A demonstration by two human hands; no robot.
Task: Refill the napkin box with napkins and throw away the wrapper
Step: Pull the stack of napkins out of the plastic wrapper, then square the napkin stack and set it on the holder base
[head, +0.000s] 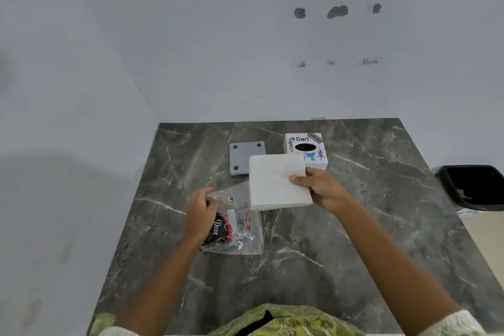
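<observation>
My right hand [323, 189] grips a thick square stack of white napkins [276, 181] by its right edge, held above the dark marble table [354, 240]. Just behind the stack stands the white napkin box [306, 144], covered in stickers, with an oval hole in its top. Left of the box lies its grey base plate [242, 157], flat on the table. My left hand [200, 213] pinches the clear plastic wrapper [240, 229] with black and red print at its left side; the wrapper rests on the table and looks empty.
A black waste bin [474, 185] stands on the floor off the table's right edge. White walls close off the back and left sides of the table. The person's green patterned clothing [286, 320] shows at the near edge.
</observation>
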